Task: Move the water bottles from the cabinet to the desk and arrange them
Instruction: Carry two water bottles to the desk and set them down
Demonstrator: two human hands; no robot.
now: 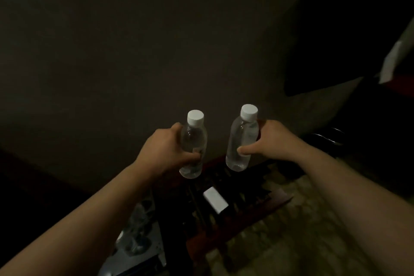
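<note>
- The left hand [167, 149] grips a clear water bottle, the left bottle [193, 144], round its lower body; the fingers wrap the far side and the thumb curls across the front.
- The right hand [267, 139] grips a second clear bottle, the right bottle [242, 139], with the thumb pressed across its front near the lower half and the fingers curled behind.
- Both bottles are held in the air, near each other but not touching, roughly upright with the tops leaning slightly away from the camera. Each has a white cap.
- Both forearms are bare and reach forward from the lower corners of the view, with the hands apart.
- Below the bottles stands a dark, reddish wooden rack [235, 215] with slats; a small white box [215, 200] lies on it.
- A patterned floor [291, 242] shows to the right of the rack.
- The room is dim; a plain wall [134, 51] fills the upper view and a dark shape [347, 29] sits at the upper right corner.
- At the lower left, blurred clear objects [139, 226] lie on a grey surface; what they are cannot be told.
</note>
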